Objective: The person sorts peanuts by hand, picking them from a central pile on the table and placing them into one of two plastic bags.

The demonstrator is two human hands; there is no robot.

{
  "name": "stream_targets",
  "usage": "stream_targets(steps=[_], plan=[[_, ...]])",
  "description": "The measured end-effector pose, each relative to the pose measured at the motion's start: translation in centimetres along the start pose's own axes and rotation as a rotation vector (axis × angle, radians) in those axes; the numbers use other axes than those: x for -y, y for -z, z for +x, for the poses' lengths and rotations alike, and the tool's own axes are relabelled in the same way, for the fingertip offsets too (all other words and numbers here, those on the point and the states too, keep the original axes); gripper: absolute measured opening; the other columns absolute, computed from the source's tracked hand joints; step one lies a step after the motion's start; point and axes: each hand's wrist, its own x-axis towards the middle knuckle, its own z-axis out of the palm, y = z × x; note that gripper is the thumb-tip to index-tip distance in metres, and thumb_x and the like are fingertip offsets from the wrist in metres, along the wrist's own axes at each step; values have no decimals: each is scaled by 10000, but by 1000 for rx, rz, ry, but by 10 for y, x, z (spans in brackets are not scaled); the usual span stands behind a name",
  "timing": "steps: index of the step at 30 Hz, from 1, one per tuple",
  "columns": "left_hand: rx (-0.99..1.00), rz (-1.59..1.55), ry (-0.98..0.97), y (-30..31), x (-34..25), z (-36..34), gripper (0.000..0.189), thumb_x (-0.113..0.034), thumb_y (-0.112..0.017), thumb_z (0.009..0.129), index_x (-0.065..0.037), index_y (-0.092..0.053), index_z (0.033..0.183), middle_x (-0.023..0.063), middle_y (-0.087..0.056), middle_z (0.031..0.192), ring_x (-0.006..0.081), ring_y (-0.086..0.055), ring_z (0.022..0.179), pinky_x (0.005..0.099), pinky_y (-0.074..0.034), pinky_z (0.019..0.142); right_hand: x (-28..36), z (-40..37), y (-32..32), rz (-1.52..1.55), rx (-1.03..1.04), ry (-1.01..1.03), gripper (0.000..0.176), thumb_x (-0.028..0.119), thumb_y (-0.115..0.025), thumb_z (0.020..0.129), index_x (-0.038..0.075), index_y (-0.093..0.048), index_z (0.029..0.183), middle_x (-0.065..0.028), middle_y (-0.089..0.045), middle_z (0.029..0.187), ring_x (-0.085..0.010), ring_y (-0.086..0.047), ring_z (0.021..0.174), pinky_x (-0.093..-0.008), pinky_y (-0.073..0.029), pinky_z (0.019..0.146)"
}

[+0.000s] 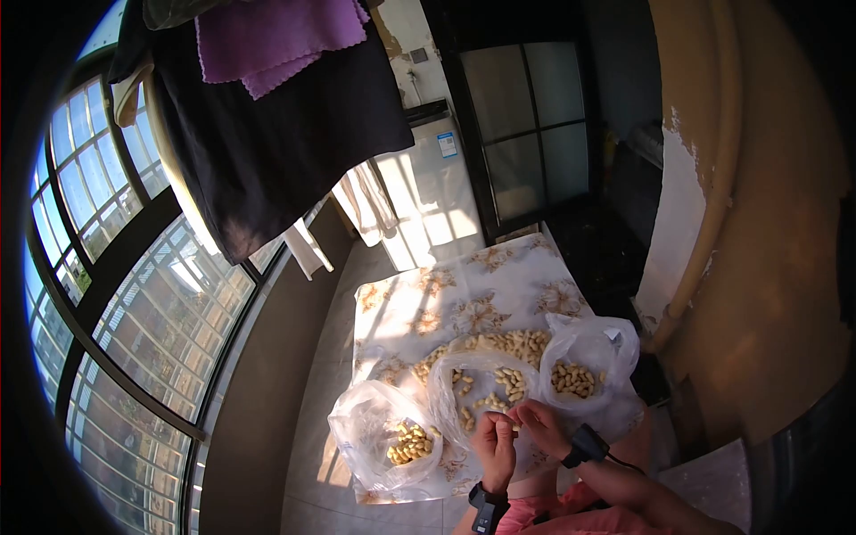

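My left hand and my right hand meet at the near edge of the middle plastic bag. Both have their fingers pinched together around a small peanut, mostly hidden by the fingertips. Loose peanuts lie inside the middle bag. On the left, another clear bag stands open with yellowish peanuts in it. To the right a third bag holds more peanuts. Behind the middle bag a heap of peanuts is spread on the table.
A flowered cloth covers the table. Dark clothing and a purple cloth hang at upper left, beside barred windows. A white fridge and a glass-paned door stand beyond the table.
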Motion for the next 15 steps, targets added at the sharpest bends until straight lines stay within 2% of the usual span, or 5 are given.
stream_targets(steps=[2, 7, 10, 13, 15], plan=[[62, -40, 21, -1, 4, 0, 240, -245, -563, 1035, -22, -568, 948, 20, -631, 839, 75, -566, 716, 225, -481, 635, 0, 0, 1, -59, -10, 6, 310, 259, -503, 1059, -5, -651, 992, -37, -643, 826, -111, -601, 750, -275, -500, 694], [83, -129, 56, -20, 8, 0, 163, -162, -607, 1009, -1, -589, 999, 41, -671, 876, 83, -597, 759, 227, -494, 691, -17, -2, 6, -180, -8, 60, 272, 272, -555, 1015, 9, -618, 1047, -38, -632, 872, -157, -588, 813, -322, -477, 754], [176, 84, 65, -37, 3, 8, 146, -137, -609, 1001, 4, -599, 1035, 49, -676, 863, 98, -620, 745, 228, -492, 687, 5, -15, 3, -315, -74, 25, 292, 300, -553, 1009, 40, -590, 1137, -38, -652, 895, -150, -609, 799, -309, -497, 738], [289, 340, -95, -59, -6, 19, 138, -114, -636, 975, 8, -601, 1031, 54, -676, 796, 109, -637, 721, 238, -498, 686, 75, -62, 34, -21, 100, -556, 305, 316, -548, 1011, 46, -587, 1145, -39, -654, 903, -148, -614, 798, -305, -500, 735], [281, 428, -181, -71, 11, 18, 155, -161, -670, 950, -35, -613, 1019, 67, -701, 782, 164, -675, 670, 281, -507, 663, 121, -78, 55, 194, 194, -893, 313, 327, -544, 1012, 50, -585, 1151, -40, -655, 908, -147, -617, 797, -303, -503, 733]])
